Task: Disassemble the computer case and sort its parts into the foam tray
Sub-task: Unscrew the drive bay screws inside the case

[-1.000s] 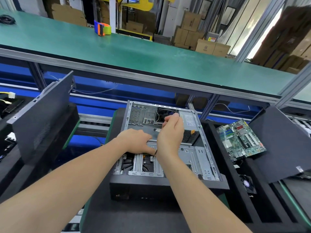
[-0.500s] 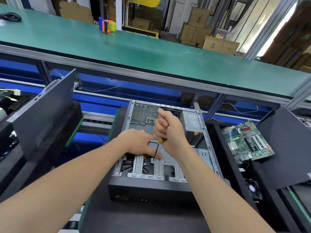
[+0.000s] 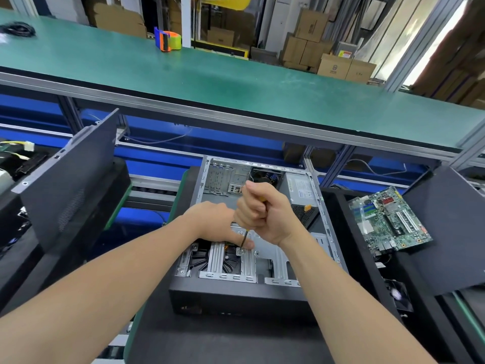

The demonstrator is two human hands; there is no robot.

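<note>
At 6 o'clock in the computer case (image 3: 236, 295), right hand (image 3: 265, 214) clenched screwdriver (image 3: 244, 237), left hand (image 3: 212, 222) steadied its tip with a straight finger; bracket (image 3: 265, 254) seemed stiff, sharp-edged: take by folded edges.

right hand (image 3: 265, 215) fisted around screwdriver (image 3: 244, 239) over open computer case (image 3: 258, 227), left hand (image 3: 212, 222) beside its tip, motherboard (image 3: 388, 220) at right

The computer case (image 3: 273, 261) is bare, dull-grey sheet metal inside, with a matt black shell. At 3 o'clock the circuit board (image 3: 388, 222) is green with shiny metal fittings. The table (image 3: 236, 82) at 12 o'clock wears a smooth matt green mat.
</note>
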